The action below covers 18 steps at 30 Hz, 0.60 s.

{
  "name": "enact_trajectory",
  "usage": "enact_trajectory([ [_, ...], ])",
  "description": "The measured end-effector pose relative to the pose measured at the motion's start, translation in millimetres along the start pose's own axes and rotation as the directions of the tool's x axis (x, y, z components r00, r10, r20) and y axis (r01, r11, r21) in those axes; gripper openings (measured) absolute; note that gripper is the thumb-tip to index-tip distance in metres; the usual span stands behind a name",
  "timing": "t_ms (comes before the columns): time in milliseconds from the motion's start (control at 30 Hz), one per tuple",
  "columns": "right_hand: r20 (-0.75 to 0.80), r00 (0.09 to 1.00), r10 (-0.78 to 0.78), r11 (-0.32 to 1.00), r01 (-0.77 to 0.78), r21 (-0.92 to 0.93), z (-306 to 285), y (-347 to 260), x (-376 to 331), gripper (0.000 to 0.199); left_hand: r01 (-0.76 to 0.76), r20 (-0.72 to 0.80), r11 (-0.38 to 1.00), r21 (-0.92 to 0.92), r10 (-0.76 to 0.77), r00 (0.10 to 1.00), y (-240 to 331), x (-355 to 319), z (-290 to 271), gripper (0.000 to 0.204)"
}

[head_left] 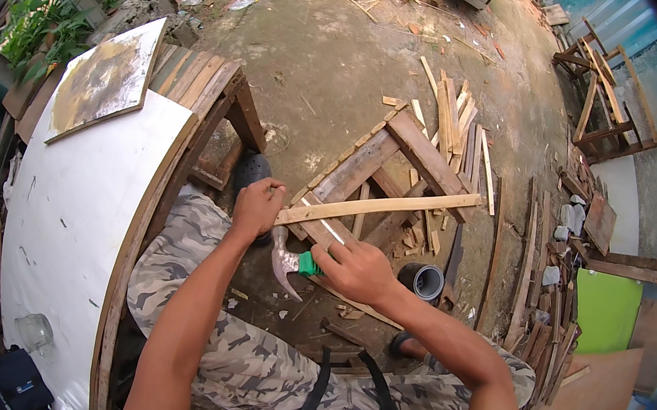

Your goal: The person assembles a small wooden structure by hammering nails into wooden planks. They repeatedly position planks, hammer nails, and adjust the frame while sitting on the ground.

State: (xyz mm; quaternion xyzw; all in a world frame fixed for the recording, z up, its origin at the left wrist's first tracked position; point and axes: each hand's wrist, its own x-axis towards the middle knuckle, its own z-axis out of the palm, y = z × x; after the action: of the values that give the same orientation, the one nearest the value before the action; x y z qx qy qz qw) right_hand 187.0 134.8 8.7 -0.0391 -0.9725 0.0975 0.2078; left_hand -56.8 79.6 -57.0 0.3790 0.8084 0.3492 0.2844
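A pale wooden strip [382, 207] lies slanting across a wooden frame [350, 170], its left end by my left hand [258, 208]. That hand is closed, fingers curled together at the strip's end; whatever they pinch is hidden. My right hand [355, 270] is wrapped round a claw hammer [284, 262], close up behind its metal head on the green grip. The hammer head hangs just below the strip's left end, with its claw toward me. One corner of the frame sits under the strip near both hands.
At left stands a white-topped wooden table [71, 204] bearing a stained board [104, 84] and a glass jar [35, 331]. A dark round container [423, 281] is right of my right hand. Loose wood strips [452, 118] lie beyond the frame; scrap wood [553, 293] is piled at right.
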Motion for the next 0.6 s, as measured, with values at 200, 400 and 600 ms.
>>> enact_trajectory([
  [200,0.164,0.959,0.232,0.971,-0.219,-0.098,7.9,-0.8,-9.2,0.031,0.002,0.001,0.999,-0.044,-0.002,1.000,-0.5,2.5,1.9,0.026],
  [400,0.218,0.883,0.416,0.908,-0.393,-0.144,13.8,-0.4,-9.3,0.032,-0.004,0.027,1.000,0.001,0.004,1.000,-7.8,5.1,3.6,0.026],
  [600,0.057,0.994,0.088,0.996,-0.087,-0.017,4.8,11.1,-10.9,0.034,-0.030,0.039,1.000,0.000,0.029,0.999,-12.5,8.4,4.5,0.026],
])
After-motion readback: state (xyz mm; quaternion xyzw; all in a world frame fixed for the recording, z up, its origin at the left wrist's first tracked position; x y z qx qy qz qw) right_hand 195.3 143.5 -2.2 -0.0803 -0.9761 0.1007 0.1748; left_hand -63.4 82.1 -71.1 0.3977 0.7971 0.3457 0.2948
